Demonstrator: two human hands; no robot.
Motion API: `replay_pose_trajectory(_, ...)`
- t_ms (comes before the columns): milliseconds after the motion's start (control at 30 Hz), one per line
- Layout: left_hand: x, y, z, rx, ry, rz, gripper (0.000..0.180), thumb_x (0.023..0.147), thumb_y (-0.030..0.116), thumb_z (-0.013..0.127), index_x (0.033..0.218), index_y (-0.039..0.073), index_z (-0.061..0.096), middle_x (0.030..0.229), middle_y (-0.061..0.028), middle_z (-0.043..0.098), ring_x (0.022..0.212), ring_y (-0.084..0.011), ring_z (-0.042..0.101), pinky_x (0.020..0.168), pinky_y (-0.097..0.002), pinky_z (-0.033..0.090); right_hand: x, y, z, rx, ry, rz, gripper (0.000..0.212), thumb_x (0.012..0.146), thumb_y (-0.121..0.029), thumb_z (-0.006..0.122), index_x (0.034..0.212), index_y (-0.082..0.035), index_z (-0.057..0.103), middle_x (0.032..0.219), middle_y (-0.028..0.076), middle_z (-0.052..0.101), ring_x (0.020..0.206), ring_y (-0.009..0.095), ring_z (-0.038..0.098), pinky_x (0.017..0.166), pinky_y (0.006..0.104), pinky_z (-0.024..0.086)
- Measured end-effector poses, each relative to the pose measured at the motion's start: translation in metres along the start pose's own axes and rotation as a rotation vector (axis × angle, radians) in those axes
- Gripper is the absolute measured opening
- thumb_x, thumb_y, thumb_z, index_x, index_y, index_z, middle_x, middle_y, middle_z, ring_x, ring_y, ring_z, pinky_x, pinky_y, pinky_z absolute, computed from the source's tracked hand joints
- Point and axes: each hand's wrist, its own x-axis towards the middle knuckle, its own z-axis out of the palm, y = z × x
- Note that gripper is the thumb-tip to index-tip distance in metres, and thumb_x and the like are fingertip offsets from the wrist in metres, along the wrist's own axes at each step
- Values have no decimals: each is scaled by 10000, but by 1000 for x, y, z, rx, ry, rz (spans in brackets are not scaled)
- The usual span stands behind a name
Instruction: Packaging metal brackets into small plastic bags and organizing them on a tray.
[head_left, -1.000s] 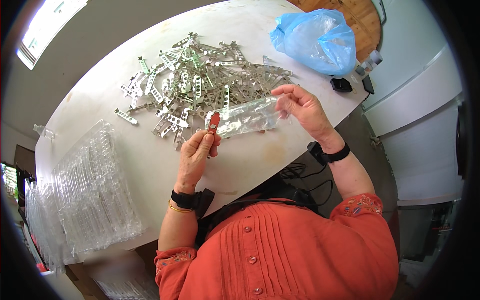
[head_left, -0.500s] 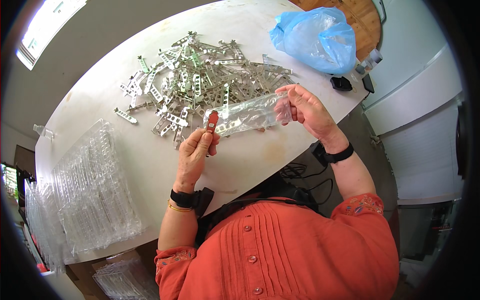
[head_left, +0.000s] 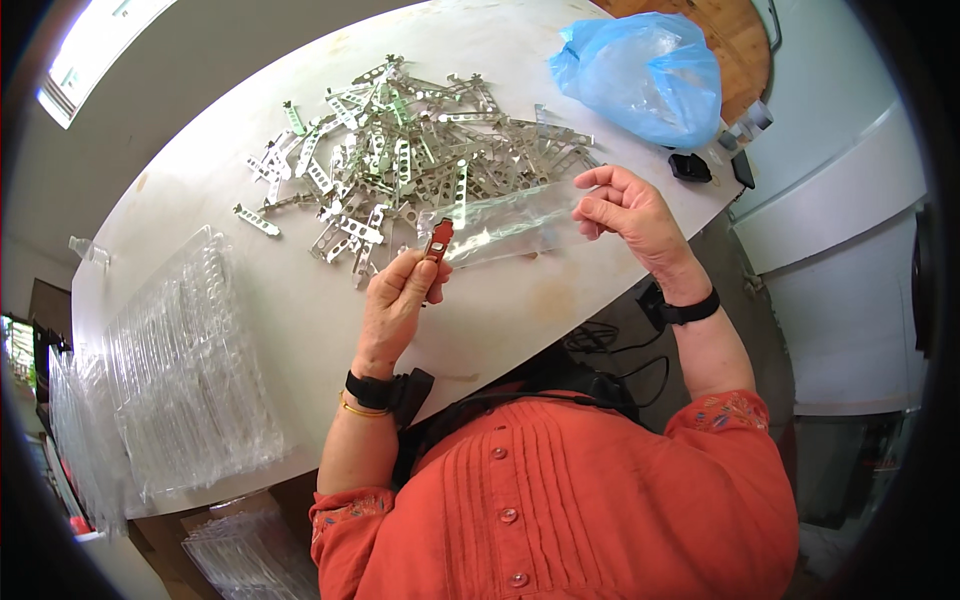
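Note:
A slotted metal bracket (head_left: 439,237), glinting red, stands up from my left hand (head_left: 396,312), pinched between thumb and fingers. Behind it a long clear plastic bag (head_left: 510,230) stretches across to my right hand (head_left: 632,215). The bag's near end lies at my left fingers; whether they grip it too, I cannot tell. My right thumb and fingertips close on its other end. Just beyond the bag spreads a heap of similar silvery metal brackets (head_left: 400,165) with round holes.
Stacked clear plastic trays (head_left: 195,370) cover the table's left side, with more trays (head_left: 250,560) below the edge. At the far right sit a blue plastic bag (head_left: 645,80), a small black object (head_left: 690,167) and a bottle (head_left: 748,122). Black cables (head_left: 600,340) hang by the table's right edge.
Both hands have shifted slightly right, carrying the bracket and bag. The bracket tilts a little more to the right, and the right fingers have spread a bit at the bag's end.

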Motion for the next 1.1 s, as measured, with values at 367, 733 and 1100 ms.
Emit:
replay_pose_trajectory(367,-5,8,8,183,-285,94,220,1041,195,558,1011,3,661,854,-11,613,726,-94,554,680,-256,482,8,-3,-5,-194,-24,-89,252,964,-130,678,1187,-20,638,1059,11,656,976,73,600,868,227,496)
replay_pose_trajectory(733,-8,17,9,144,-470,99,247,1040,221,563,977,2,658,869,-29,620,743,-104,574,688,-260,488,11,23,39,-313,-618,209,367,936,-317,724,1142,-17,672,991,22,682,936,99,610,837,273,491)
replay_pose_trajectory(1100,-7,14,9,-63,-289,-45,286,1068,217,509,1204,4,643,995,-53,718,727,-69,597,681,-228,506,18,9,8,370,151,-31,108,976,-169,672,1028,-76,690,962,24,714,893,136,680,829,282,534)
